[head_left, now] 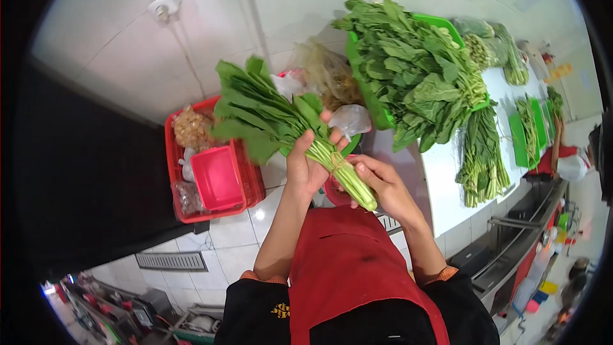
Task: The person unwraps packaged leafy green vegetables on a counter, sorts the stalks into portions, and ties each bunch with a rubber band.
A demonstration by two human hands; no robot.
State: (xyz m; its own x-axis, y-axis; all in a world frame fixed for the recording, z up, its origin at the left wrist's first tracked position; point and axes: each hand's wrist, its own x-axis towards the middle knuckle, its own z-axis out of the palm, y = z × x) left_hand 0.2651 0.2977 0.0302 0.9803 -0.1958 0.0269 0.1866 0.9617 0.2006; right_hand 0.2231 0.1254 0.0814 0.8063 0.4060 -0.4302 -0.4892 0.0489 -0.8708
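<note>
A tied bunch of leafy greens (271, 112) is held up before my red apron, leaves pointing to the upper left and cut stems to the lower right. My left hand (309, 163) cradles the stems just below the leaves, its palm partly under them and its fingers curled behind. Close to the stem ends, my right hand (382, 185) grips the bunch by the thin tie (337, 161). Part of each hand's fingers is hidden behind the stems.
Green crates (377, 105) piled with leafy greens stand on the white table (440, 198) at right, with more bunches (483, 156) alongside. At left, a red crate (252, 185) holds bags and a pink basin (218, 177). A person (562, 156) stands far right.
</note>
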